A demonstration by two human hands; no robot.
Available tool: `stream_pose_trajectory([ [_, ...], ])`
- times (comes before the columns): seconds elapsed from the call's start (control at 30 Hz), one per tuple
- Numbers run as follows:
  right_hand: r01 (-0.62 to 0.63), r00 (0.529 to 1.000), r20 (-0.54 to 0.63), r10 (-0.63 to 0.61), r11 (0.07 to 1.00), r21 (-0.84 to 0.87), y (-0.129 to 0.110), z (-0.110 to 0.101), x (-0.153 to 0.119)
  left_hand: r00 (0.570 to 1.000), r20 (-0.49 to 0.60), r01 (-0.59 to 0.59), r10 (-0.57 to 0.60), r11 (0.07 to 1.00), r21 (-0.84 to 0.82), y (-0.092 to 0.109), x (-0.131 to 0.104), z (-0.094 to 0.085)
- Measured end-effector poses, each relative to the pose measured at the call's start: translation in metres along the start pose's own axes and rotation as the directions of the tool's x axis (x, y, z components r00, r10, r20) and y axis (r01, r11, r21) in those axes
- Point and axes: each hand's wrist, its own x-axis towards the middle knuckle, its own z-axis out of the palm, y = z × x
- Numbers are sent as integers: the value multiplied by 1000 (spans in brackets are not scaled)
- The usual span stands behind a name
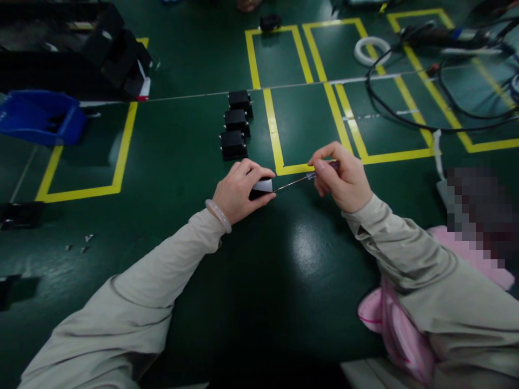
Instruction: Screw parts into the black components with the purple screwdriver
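My left hand is closed round a small black block with a pale upper face, low over the green table. In my right hand is a screwdriver, its handle pinched between my fingers. The thin shaft points left, and its tip is at the right end of the block; whether it sits in a screw is too small to tell. Just beyond my left hand stand three black blocks in a row, with small shiny screws at their sides.
A blue bin and dark racks stand at the left. Loose screws lie at the lower left. White tape roll, black cable and a dark tool are at the upper right. Pink cloth lies beside my right arm.
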Motion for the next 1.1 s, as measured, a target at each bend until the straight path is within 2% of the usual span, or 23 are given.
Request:
stream_pose_trajectory([
  [0.33, 29, 999, -20, -30, 999, -43, 1, 1, 0, 1000, 7, 5, -5, 1000, -1, 0, 0, 0],
  [0.57, 20, 1000, -2, -20, 996, -92, -1, -2, 1, 1000, 11, -3, 3, 1000, 1, 0, 1, -1],
  [0.7, 56, 998, 11, -55, 993, -108, -3, -2, -1, 1000, 16, 0, 0, 1000, 3, 0, 0, 0],
  [0.9, 32, 999, 5, -32, 991, -127, -5, -3, -2, 1000, 13, -11, 12, 1000, -6, 0, 0, 0],
  [1.1, 73, 997, 3, -74, 985, -153, -7, -1, -5, 1000, 15, -2, 2, 1000, -10, 0, 1, 0],
])
